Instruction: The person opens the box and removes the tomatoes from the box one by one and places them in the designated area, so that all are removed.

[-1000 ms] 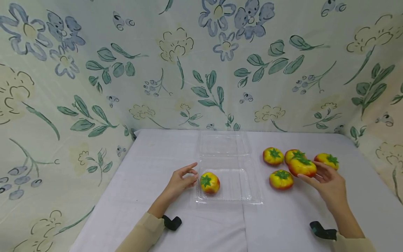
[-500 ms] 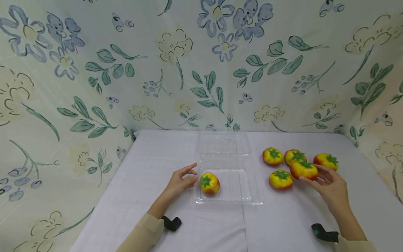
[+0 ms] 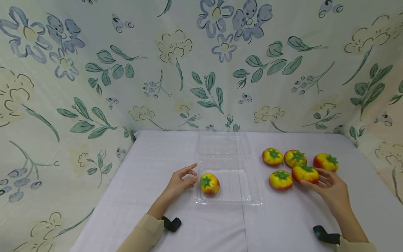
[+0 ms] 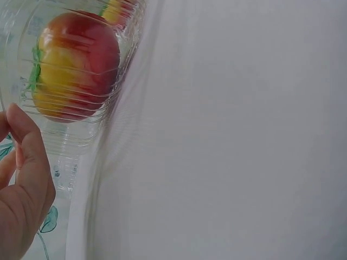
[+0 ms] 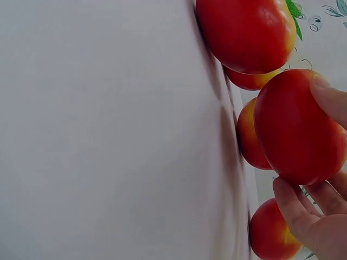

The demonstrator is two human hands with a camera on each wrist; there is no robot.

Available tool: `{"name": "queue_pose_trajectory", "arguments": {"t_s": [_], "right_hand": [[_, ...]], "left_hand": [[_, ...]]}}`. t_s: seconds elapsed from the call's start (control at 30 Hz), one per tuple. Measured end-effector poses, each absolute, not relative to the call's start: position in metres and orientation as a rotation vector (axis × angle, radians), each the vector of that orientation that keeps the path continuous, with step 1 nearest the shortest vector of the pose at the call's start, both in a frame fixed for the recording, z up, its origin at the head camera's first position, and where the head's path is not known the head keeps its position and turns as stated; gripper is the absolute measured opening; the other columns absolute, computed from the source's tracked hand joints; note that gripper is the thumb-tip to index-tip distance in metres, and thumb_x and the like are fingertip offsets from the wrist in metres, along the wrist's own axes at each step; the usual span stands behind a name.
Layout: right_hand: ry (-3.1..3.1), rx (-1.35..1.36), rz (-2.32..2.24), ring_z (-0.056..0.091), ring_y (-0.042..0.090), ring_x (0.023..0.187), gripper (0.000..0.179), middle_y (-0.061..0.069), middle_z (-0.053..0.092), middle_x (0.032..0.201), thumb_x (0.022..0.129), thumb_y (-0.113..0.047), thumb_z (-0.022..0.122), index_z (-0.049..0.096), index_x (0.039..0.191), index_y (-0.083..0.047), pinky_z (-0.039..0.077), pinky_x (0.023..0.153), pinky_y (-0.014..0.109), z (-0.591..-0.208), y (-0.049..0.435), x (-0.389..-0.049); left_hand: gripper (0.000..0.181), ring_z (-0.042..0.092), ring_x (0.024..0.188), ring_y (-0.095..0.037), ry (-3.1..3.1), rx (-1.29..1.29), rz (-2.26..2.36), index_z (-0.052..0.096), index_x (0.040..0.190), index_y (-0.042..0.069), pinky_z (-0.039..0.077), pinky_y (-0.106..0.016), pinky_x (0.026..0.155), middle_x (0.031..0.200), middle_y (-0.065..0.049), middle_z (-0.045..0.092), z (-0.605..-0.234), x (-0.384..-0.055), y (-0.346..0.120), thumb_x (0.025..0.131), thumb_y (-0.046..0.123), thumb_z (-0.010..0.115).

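Note:
My right hand [image 3: 334, 190] grips a yellow-red toy persimmon [image 3: 305, 174] with a green leafy top, its thumb on one side and fingers on the other. In the right wrist view this persimmon [image 5: 298, 127] hangs slightly above the white cloth. My left hand [image 3: 180, 182] is at the left side of a clear plastic clamshell box [image 3: 233, 201], fingers fairly straight, fingertips at or very near its rim; contact is hard to tell. Another toy persimmon [image 3: 209, 183] sits in the left part of the box, seen through the ribbed wall in the left wrist view.
Several more toy persimmons stand on the right: one at the back left [image 3: 272, 156], one beside it [image 3: 295, 158], one at far right [image 3: 325, 162], one in front [image 3: 281, 180]. The box's lid [image 3: 224, 144] lies open behind it. A floral curtain [image 3: 201, 70] backs the table.
My right hand has lowered the held persimmon, bringing it slightly nearer and to the right, so the one behind shows more. The left hand and box have stayed put.

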State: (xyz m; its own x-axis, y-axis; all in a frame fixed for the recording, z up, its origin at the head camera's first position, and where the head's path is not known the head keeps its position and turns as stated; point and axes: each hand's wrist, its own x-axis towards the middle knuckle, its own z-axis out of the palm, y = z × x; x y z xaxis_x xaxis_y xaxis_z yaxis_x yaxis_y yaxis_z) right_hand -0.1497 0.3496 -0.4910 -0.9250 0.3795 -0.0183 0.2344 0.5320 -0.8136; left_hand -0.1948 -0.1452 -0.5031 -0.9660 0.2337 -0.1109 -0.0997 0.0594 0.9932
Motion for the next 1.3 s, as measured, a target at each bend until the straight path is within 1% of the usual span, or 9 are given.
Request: {"name": "queue_pose_trajectory", "arguments": {"t_s": [0.1, 0.2, 0.33, 0.4, 0.6, 0.9, 0.97, 1.2, 1.3], "right_hand": [[-2.617, -0.544, 1.351, 0.039, 0.046, 0.130, 0.079, 0.028, 0.038, 0.149, 0.090, -0.037, 0.075, 0.038, 0.148, 0.000, 0.050, 0.091, 0.021, -0.4928, 0.3510, -0.1504], [-2.624, -0.549, 1.360, 0.039, 0.047, 0.131, 0.078, 0.028, 0.038, 0.150, 0.090, -0.037, 0.075, 0.038, 0.148, 0.000, 0.049, 0.095, 0.030, -0.4938, 0.3517, -0.1507], [-2.630, -0.555, 1.373, 0.039, 0.047, 0.132, 0.078, 0.028, 0.037, 0.150, 0.090, -0.037, 0.075, 0.038, 0.148, 0.000, 0.050, 0.093, 0.029, -0.4946, 0.3526, -0.1511], [-2.635, -0.552, 1.367, 0.039, 0.047, 0.131, 0.077, 0.028, 0.037, 0.150, 0.090, -0.037, 0.075, 0.038, 0.148, 0.000, 0.052, 0.088, 0.022, -0.4949, 0.3529, -0.1509], [-2.640, -0.529, 1.361, 0.040, 0.047, 0.129, 0.076, 0.029, 0.038, 0.148, 0.090, -0.033, 0.075, 0.038, 0.147, 0.001, 0.053, 0.083, 0.017, -0.4957, 0.3536, -0.1503], [-2.660, -0.552, 1.388, 0.038, 0.048, 0.131, 0.078, 0.029, 0.037, 0.149, 0.089, -0.033, 0.076, 0.037, 0.148, 0.002, 0.054, 0.085, 0.024, -0.4964, 0.3545, -0.1503], [-2.664, -0.546, 1.392, 0.038, 0.048, 0.131, 0.078, 0.030, 0.037, 0.149, 0.090, -0.032, 0.076, 0.036, 0.148, 0.002, 0.053, 0.088, 0.029, -0.4962, 0.3546, -0.1501], [-2.674, -0.521, 1.387, 0.039, 0.047, 0.129, 0.079, 0.030, 0.037, 0.148, 0.089, -0.033, 0.077, 0.037, 0.147, 0.003, 0.054, 0.083, 0.022, -0.4992, 0.3564, -0.1504], [-2.677, -0.509, 1.384, 0.039, 0.048, 0.129, 0.080, 0.030, 0.038, 0.148, 0.089, -0.034, 0.077, 0.037, 0.147, 0.003, 0.054, 0.084, 0.022, -0.5005, 0.3575, -0.1506]], "left_hand": [[0.057, 0.061, 0.078, -0.014, 2.097, 0.140, 1.995, 0.052, 0.145, 0.007, 0.058, -0.022, 0.076, 0.110, -0.011, 0.058, -0.5034, -0.1948, -0.1456, 0.092, 0.009, 0.072], [0.056, 0.061, 0.079, -0.014, 2.101, 0.142, 1.991, 0.052, 0.145, 0.007, 0.058, -0.023, 0.076, 0.110, -0.011, 0.058, -0.5038, -0.1948, -0.1460, 0.093, 0.009, 0.072], [0.056, 0.061, 0.079, -0.014, 2.104, 0.142, 1.989, 0.052, 0.145, 0.007, 0.058, -0.023, 0.076, 0.110, -0.011, 0.058, -0.5039, -0.1946, -0.1459, 0.093, 0.010, 0.072], [0.056, 0.061, 0.078, -0.014, 2.103, 0.142, 1.991, 0.052, 0.145, 0.007, 0.058, -0.023, 0.076, 0.111, -0.011, 0.058, -0.5040, -0.1946, -0.1458, 0.093, 0.010, 0.072], [0.056, 0.061, 0.076, -0.013, 2.091, 0.131, 1.999, 0.053, 0.145, 0.008, 0.058, -0.022, 0.075, 0.111, -0.012, 0.057, -0.5039, -0.1943, -0.1456, 0.092, 0.009, 0.072], [0.056, 0.060, 0.077, -0.015, 2.116, 0.146, 1.980, 0.052, 0.145, 0.009, 0.058, -0.022, 0.075, 0.111, -0.011, 0.058, -0.5033, -0.1944, -0.1455, 0.093, 0.011, 0.072], [0.056, 0.060, 0.077, -0.015, 2.120, 0.146, 1.975, 0.052, 0.146, 0.009, 0.058, -0.022, 0.075, 0.111, -0.011, 0.057, -0.5032, -0.1944, -0.1457, 0.093, 0.011, 0.072], [0.057, 0.060, 0.075, -0.015, 2.128, 0.148, 1.966, 0.051, 0.146, 0.009, 0.058, -0.022, 0.073, 0.111, -0.010, 0.058, -0.5038, -0.1953, -0.1456, 0.093, 0.013, 0.072], [0.057, 0.060, 0.075, -0.015, 2.132, 0.148, 1.965, 0.052, 0.146, 0.009, 0.058, -0.022, 0.074, 0.111, -0.010, 0.058, -0.5041, -0.1955, -0.1457, 0.093, 0.013, 0.072]]}}
